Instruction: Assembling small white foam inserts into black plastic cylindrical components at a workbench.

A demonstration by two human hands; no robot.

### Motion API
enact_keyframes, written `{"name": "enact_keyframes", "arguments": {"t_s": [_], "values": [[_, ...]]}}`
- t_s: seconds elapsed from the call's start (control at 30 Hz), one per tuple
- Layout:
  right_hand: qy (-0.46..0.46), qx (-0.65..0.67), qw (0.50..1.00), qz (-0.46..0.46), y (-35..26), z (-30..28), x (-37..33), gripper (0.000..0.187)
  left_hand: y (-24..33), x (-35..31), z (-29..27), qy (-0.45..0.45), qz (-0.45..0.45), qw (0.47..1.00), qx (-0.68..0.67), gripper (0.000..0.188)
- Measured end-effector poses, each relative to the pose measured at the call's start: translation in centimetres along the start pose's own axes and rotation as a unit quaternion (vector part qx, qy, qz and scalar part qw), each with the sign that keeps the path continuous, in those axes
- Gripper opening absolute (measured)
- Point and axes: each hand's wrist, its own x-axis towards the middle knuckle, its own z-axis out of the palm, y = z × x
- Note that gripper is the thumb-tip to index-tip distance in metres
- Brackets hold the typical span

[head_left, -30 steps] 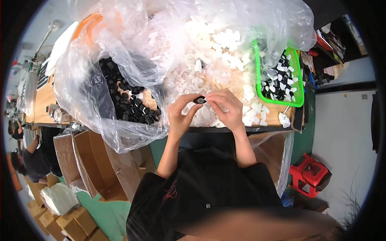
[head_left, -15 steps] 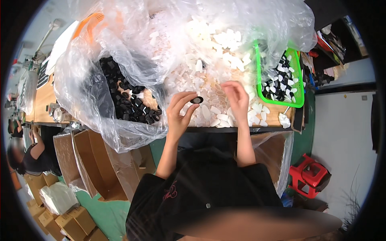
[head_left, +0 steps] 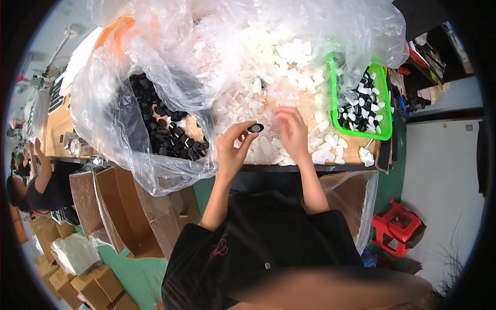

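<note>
A small black oval cap (head_left: 255, 128) with a pale centre is pinched between the thumb and fingers of my left hand (head_left: 232, 147). Just right of it hovers my right hand (head_left: 295, 137), apart from the cap, its fingertips smeared by motion. Whether those fingertips hold anything cannot be made out. Below both hands spreads a pile of white and translucent oval pieces (head_left: 265, 145). To the left, many black caps (head_left: 178, 137) lie inside an opened clear plastic bag (head_left: 103, 119).
A green basket (head_left: 388, 103) with mixed black and white pieces stands at the right on the wooden table (head_left: 352, 153). Clear plastic sheeting (head_left: 361, 26) drapes over the back. Cardboard boxes (head_left: 121, 206) stand below, a red stool (head_left: 398, 227) at right, another person (head_left: 49, 186) far left.
My right hand has moved left, closer to the black cap in my left hand. The left hand has barely shifted, and the cap's pale centre now faces up more.
</note>
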Motion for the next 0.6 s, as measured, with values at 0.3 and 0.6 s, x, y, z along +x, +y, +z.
{"name": "enact_keyframes", "arguments": {"t_s": [0.3, 0.6], "values": [[-0.080, 0.034, 0.992, -0.092, -3.6, -0.5, -0.5, 0.019, -1.1, -0.3, 0.9, 0.004, -0.017, 0.985, -0.170, 0.026], [-0.124, 0.407, 0.868, 0.254, -1.9, -0.6, -1.3, 0.028, 0.8, -0.6, 1.4, 0.027, 0.082, 0.995, -0.039, 0.023]]}}
